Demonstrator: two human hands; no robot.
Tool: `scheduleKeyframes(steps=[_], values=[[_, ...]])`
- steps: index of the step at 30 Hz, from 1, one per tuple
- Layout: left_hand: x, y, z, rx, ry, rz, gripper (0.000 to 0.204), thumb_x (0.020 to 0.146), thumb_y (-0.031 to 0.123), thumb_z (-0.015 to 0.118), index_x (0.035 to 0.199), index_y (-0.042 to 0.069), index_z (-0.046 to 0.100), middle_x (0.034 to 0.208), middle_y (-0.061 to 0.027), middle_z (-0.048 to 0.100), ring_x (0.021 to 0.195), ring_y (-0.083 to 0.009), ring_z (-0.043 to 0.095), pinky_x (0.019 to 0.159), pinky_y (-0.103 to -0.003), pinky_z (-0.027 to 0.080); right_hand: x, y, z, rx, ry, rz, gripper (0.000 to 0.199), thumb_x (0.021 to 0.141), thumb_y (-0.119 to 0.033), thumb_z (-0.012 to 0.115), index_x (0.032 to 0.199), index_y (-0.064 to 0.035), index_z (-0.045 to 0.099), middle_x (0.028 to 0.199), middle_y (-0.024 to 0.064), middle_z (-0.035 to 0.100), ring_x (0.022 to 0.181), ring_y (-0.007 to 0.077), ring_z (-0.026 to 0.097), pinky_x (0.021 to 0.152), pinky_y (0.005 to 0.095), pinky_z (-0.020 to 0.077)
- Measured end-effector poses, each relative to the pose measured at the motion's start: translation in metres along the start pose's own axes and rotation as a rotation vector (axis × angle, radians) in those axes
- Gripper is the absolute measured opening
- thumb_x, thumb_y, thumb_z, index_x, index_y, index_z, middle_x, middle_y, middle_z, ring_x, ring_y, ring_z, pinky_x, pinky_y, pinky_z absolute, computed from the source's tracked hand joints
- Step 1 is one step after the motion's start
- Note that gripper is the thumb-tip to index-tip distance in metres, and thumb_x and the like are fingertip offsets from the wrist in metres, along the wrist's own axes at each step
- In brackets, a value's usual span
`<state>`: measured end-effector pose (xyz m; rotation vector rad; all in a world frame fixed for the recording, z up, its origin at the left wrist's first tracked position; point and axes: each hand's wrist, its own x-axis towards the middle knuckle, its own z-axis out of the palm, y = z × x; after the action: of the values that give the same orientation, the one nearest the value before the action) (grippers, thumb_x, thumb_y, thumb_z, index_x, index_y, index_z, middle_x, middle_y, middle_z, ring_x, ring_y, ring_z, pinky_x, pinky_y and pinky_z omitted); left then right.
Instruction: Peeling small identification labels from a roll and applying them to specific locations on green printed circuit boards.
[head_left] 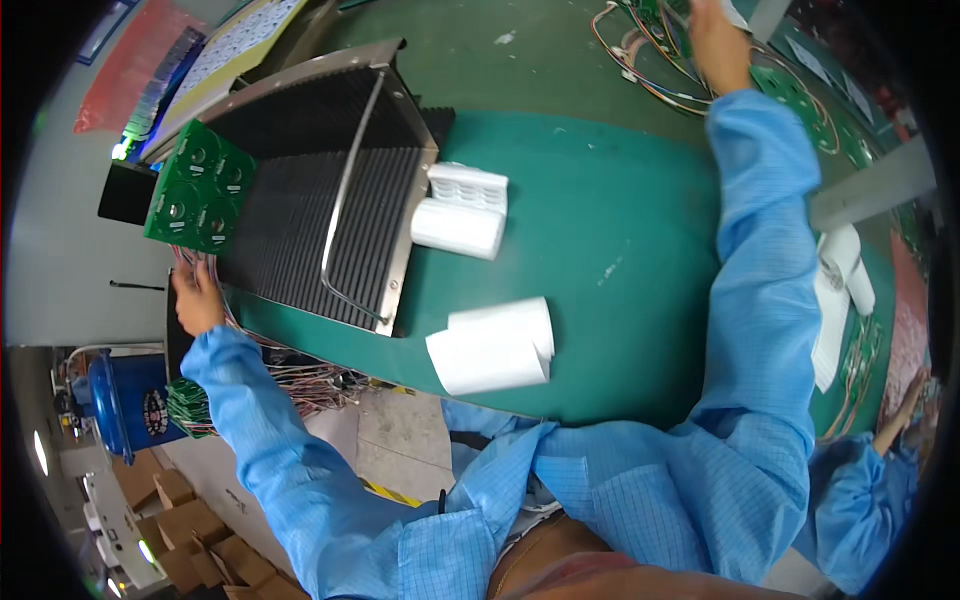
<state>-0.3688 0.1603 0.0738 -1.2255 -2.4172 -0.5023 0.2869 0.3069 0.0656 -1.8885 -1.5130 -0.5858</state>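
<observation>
One green board (pixel 200 190) is stood at the left end of the black rack (pixel 295 215), so one seems done; more boards (pixel 790 95), laid at the far right, seem left. Wires (pixel 207 260) below it are met by the left hand (pixel 200 300); whether its fingers are closed cannot be told, nor for the right hand (pixel 722 50). White rolls (pixel 495 348) are laid on the green table (pixel 620 240). Past it, a blue bin (pixel 118 395) is seen.

Electronics workshop, green bench mat (pixel 620 260), circuit boards (pixel 203 195), slotted rack (pixel 285 220)
</observation>
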Motion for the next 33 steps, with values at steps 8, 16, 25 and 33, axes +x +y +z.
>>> scheduleKeyframes(steps=[8,16,25,33], values=[[-0.169,0.094,-0.101,-0.695,0.149,1.487,0.02,0.078,0.003,0.054,0.098,-0.001,0.051,0.107,-0.024,0.054,0.091,-0.0349,0.057,0.081,-0.036,0.047,-0.01,0.03,-0.173,0.627,-0.087,-0.037,0.025,0.09,-0.024,0.044,0.08,-0.0017,0.05,0.06,0.0002,0.046,0.05,0.0094,0.043,0.046,0.026,0.0367],[-0.236,0.136,-0.077,-0.684,-0.444,1.304,0.079,0.06,0.031,0.074,0.125,0.006,0.038,0.131,-0.0172,0.035,0.11,-0.0374,0.042,0.091,-0.042,0.036,-0.12,0.012,-0.233,-0.153,0.227,-0.805,0.022,0.075,-0.006,0.052,0.096,-0.0074,0.058,0.085,0.0121,0.06,0.068,0.0275,0.059,0.061,0.0341,0.0479],[-0.241,0.118,-0.063,-0.93,-0.531,1.167,0.063,0.06,0.011,0.074,0.117,0.006,0.047,0.119,-0.0166,0.046,0.102,-0.0343,0.048,0.084,-0.038,0.042,-0.286,-0.042,-0.215,0.001,-0.373,-0.761,0.038,0.071,-0.021,0.061,0.108,-0.0103,0.055,0.081,0.006,0.05,0.076,0.0204,0.053,0.058,0.028,0.046],[-0.252,0.11,-0.073,-0.905,-0.439,1.327,0.054,0.056,0.001,0.071,0.107,0.013,0.057,0.116,-0.0101,0.05,0.087,-0.0298,0.052,0.072,-0.036,0.044,-0.263,-0.076,-0.192,0.038,-0.539,-0.672,0.047,0.071,-0.027,0.062,0.113,-0.0098,0.051,0.089,0.0058,0.053,0.083,0.0215,0.051,0.066,0.0323,0.0446]])
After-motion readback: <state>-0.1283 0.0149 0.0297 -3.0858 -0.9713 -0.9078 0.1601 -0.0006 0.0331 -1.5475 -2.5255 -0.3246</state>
